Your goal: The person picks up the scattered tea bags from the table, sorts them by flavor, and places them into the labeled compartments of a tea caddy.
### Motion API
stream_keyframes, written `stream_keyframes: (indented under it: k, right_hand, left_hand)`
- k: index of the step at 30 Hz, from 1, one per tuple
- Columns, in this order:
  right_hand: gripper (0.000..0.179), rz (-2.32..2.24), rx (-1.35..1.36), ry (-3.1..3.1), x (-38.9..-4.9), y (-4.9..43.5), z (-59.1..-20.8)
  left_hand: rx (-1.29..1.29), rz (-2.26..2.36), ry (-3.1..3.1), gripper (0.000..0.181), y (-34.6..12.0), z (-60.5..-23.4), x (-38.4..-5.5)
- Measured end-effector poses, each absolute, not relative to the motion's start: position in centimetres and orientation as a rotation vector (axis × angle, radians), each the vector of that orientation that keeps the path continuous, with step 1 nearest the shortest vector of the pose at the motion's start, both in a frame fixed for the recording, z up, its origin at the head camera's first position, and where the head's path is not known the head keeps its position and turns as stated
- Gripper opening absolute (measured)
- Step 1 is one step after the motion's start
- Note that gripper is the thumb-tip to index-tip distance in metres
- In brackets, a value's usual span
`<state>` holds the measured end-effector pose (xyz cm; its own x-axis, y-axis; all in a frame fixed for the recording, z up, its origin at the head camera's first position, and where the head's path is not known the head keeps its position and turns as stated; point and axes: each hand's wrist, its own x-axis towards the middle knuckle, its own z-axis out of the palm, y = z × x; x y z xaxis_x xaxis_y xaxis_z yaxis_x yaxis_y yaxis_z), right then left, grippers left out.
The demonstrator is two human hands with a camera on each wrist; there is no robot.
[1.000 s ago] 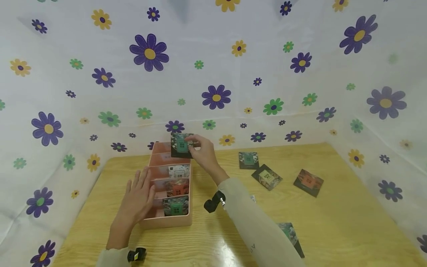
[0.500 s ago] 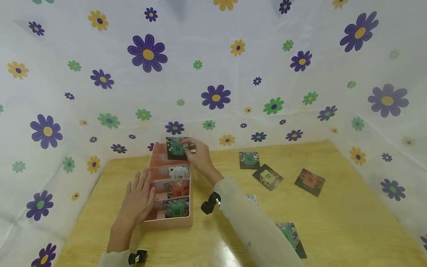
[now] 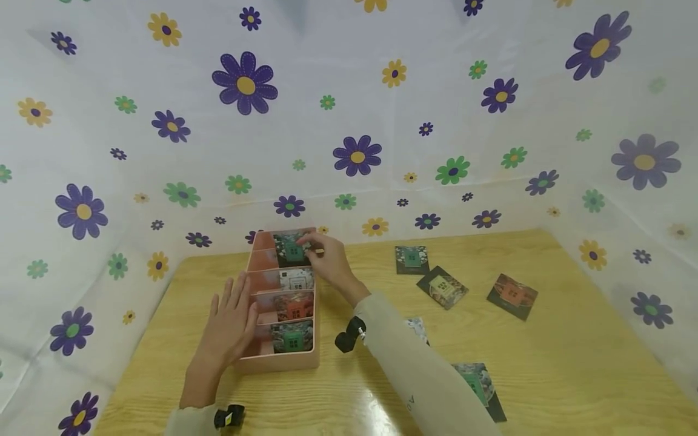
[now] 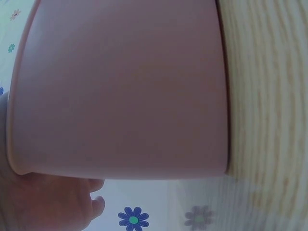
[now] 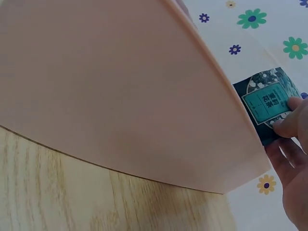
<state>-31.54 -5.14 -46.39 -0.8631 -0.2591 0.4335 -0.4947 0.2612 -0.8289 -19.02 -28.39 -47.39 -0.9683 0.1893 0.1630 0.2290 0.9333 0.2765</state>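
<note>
My right hand [image 3: 334, 264] pinches a dark green tea sachet [image 3: 290, 252] by its right edge, thumb in front. The sachet stands upright at the back of a pink divided box [image 3: 278, 364], its lower edge inside the compartment behind the white sachet [image 3: 296, 280]. In the right wrist view, the green sachet [image 5: 265, 103] rises above the box's rim. My left hand [image 3: 225, 327] rests with extended fingers along the box's left rim. A red sachet [image 3: 294, 307] and another green sachet [image 3: 292, 337] stand in the front compartments.
On the wooden table to the right lie a green sachet [image 3: 411, 259], a yellow one [image 3: 443, 287], a red one [image 3: 512, 295] and another green one [image 3: 482, 387]. A whitish sachet [image 3: 417, 330] is partly hidden by my right sleeve. A flowered sheet [image 3: 382, 121] hangs behind the table.
My right hand has brought the green sachet slightly left and then down, from above the box into its rear part. The left hand has stayed on the rim.
</note>
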Motion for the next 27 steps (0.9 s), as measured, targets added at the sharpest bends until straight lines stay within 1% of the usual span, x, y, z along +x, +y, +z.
stream_keyframes:
  k: [12, 18, 27]
  right_hand:
    - [0.028, 1.747, 0.718, -2.307, -31.4, -4.9, -47.0]
    - [0.028, 1.702, 0.696, -2.359, -31.3, -4.7, -47.1]
    - [0.028, 1.688, 0.755, -2.372, -30.7, -4.1, -46.2]
  left_hand:
    - [-0.322, -0.458, -2.969, 0.061, -28.4, -47.3, -19.0]
    - [-0.328, -0.458, -2.968, 0.061, -28.5, -47.5, -19.0]
    - [-0.319, -0.452, -2.964, 0.061, -28.5, -47.5, -19.1]
